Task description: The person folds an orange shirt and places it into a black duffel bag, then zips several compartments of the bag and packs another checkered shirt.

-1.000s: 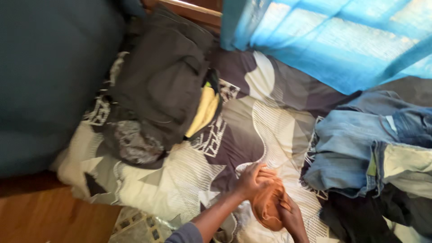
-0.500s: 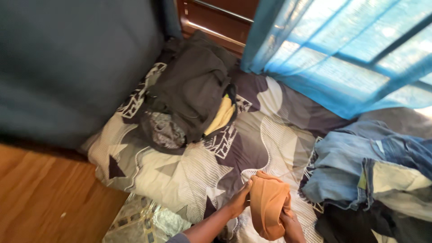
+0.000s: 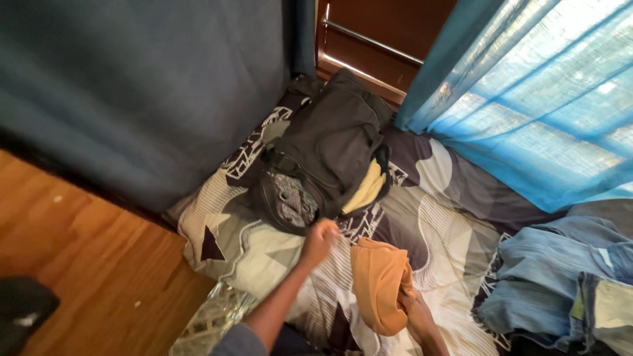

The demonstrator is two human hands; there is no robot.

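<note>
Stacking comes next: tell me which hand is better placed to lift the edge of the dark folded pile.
Left. The left hand is free and beside the dark folded pile; the right hand grips the orange cloth.

left hand (image 3: pixel 319 238) left orange cloth (image 3: pixel 378 283), reaching dark pile (image 3: pixel 330 148).

blue curtain (image 3: pixel 527 99), jeans (image 3: pixel 554 290), wooden floor (image 3: pixel 72 250)

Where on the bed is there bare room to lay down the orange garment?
Free: the patterned bedspread between the dark folded pile, the blue curtain and the denim heap. A smaller patch lies at the bed's near corner, left of the left hand. Crowded: the far corner under the pile, and the right side. The right hand holds the orange garment.
</note>
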